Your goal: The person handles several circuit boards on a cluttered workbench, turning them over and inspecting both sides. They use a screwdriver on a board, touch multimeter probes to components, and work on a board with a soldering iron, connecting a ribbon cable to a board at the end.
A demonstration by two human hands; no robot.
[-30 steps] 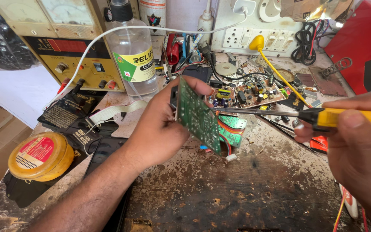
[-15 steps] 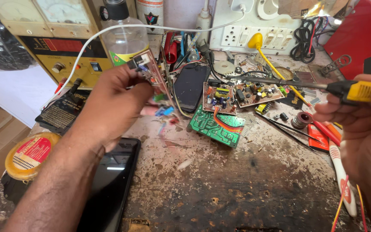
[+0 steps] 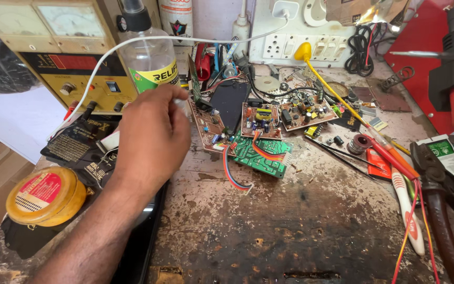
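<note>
Left hand [image 3: 151,138]: centre-left of frame, back of hand toward the camera, forearm running down to the lower left. Fingers curled near a white cable [image 3: 132,41] and the edge of a brown circuit board [image 3: 206,123]; whether they grip anything cannot be told, the fingertips being hidden behind the hand. Right hand: not in view.

Brown circuit board: just right of the hand, tilted on edge, its lower end touching a green circuit board [image 3: 258,156] that lies flat at centre frame with red and orange wires trailing from it.

Further boards [image 3: 282,115]: two, populated with components, above the green one.

Clear plastic bottle [image 3: 148,52]: upright, upper left of centre, just above the hand.

Bench power supply [image 3: 53,52]: beige, upper left.

Round yellow tin [image 3: 45,195]: lower left, red label on lid.

Dark phone [image 3: 140,242]: flat under the forearm.

Pliers [image 3: 437,194] and red-handled tools: right edge.

Surface [image 3: 290,236]: worn, stained, scorched brown.
</note>
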